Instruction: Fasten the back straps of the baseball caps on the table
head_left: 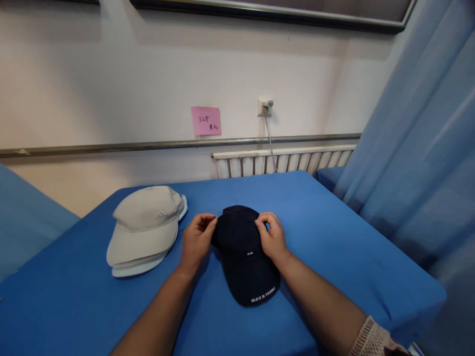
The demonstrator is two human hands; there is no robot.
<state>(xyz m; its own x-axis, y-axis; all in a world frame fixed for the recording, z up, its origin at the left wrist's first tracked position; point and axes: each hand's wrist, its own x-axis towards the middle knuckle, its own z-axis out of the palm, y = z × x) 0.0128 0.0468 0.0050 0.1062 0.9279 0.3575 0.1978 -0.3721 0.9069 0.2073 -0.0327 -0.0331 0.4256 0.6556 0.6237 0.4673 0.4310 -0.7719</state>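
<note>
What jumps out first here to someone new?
Likely the dark cap at the centre of the blue cover, pinched at its crown by the left hand and right hand, "BELIEVE IN YOURSELF" on its brim. Then the pale stacked caps to its left, and the pink note on the wall behind.

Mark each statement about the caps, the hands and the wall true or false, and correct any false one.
1. The left hand and right hand both have a grip on the dark cap. True.
2. The pale caps are to the right of the dark cap. False: they are to its left.
3. A pink note is on the wall. True.
4. The dark cap's brim points towards the wall. False: it points towards the person.
</note>
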